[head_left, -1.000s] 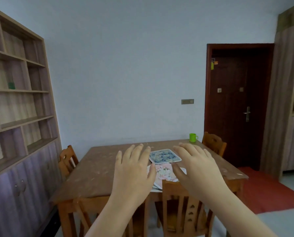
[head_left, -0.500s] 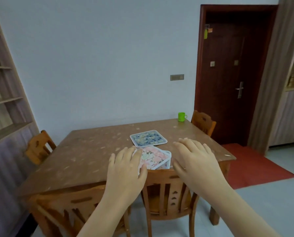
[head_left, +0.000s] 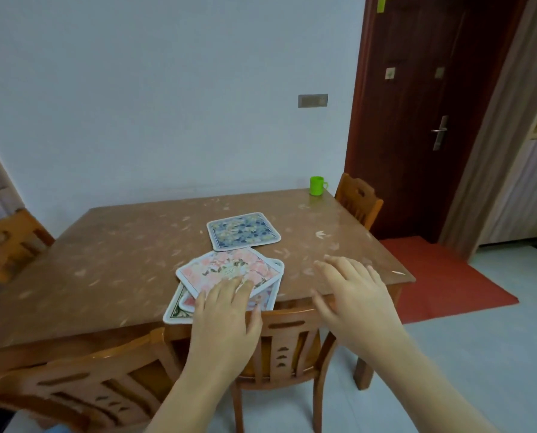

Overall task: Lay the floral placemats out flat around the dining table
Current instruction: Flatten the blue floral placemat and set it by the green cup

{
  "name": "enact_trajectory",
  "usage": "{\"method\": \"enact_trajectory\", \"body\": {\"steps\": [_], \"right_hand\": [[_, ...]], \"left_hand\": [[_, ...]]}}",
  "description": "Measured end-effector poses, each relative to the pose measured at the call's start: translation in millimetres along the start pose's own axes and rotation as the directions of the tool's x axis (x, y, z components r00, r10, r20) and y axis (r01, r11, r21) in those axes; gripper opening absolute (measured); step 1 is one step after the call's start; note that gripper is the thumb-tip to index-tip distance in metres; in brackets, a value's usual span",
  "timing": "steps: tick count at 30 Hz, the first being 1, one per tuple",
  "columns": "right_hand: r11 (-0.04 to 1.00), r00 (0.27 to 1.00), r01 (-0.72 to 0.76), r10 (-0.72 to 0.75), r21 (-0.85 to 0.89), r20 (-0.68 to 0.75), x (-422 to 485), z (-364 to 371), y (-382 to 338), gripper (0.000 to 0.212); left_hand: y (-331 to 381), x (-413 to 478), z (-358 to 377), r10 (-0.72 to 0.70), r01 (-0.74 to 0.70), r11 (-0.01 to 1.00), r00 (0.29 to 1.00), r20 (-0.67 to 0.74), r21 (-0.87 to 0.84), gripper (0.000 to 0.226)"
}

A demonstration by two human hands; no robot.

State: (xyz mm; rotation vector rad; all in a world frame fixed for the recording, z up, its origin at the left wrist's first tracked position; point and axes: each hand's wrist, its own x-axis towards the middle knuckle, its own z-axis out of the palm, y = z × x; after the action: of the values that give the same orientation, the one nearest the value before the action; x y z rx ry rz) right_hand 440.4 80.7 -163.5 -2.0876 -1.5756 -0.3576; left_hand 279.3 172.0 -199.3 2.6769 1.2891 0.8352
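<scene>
My left grip [head_left: 226, 317], fingers straight, hovered over the pink floral rectangular placemat [head_left: 229, 270]; my right grip [head_left: 354, 295], splayed, alongside.

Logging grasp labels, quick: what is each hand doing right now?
Left hand: open, fingers straight over the pink placemat; contact cannot be told.
Right hand: open, holding nothing.

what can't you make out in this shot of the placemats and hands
Head view:
Pile count: the pink placemat and left hand cover the mats beneath.
Green-bordered mat: only a corner shows.
Right hand: blurred, contact with the table unclear.
Green cup: too small to see contents.
</scene>
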Motion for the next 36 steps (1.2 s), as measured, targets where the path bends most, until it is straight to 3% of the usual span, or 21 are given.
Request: {"method": "enact_trajectory", "body": {"steps": [8, 13, 17, 24, 36], "right_hand": [[1.000, 0.993, -0.011, 0.014, -0.025, 0.118, 49.9, 52.8, 41.9, 0.040], [0.999, 0.995, 0.004, -0.001, -0.036, 0.101, 105.5, 89.0, 58.3, 0.037], [0.996, 0.974, 0.049, -0.031, -0.075, 0.224, 159.1, 124.4, 68.0, 0.045], [0.996, 0.960, 0.047, -0.024, -0.078, 0.279, 223.8, 175.2, 76.7, 0.043], [0.993, 0.909, 0.107, -0.081, -0.042, 0.409, 279.5, 246.4, 121.1, 0.040]], "left_hand": [[-11.4, 59.0, 60.0, -0.025, 0.026, 1.000, 0.996, 0.085, -0.009, 0.044], [-34.0, 115.5, 96.2, -0.054, 0.057, 0.998, 0.990, 0.128, -0.021, 0.045], [-55.3, 162.8, 120.1, -0.100, 0.105, 0.994, 0.983, 0.157, -0.027, 0.045], [-82.6, 224.2, 153.6, -0.117, 0.127, 0.988, 0.988, 0.102, -0.089, 0.043], [-96.8, 264.9, 222.0, -0.176, 0.186, 0.981, 0.971, 0.161, -0.051, 0.042]]}}
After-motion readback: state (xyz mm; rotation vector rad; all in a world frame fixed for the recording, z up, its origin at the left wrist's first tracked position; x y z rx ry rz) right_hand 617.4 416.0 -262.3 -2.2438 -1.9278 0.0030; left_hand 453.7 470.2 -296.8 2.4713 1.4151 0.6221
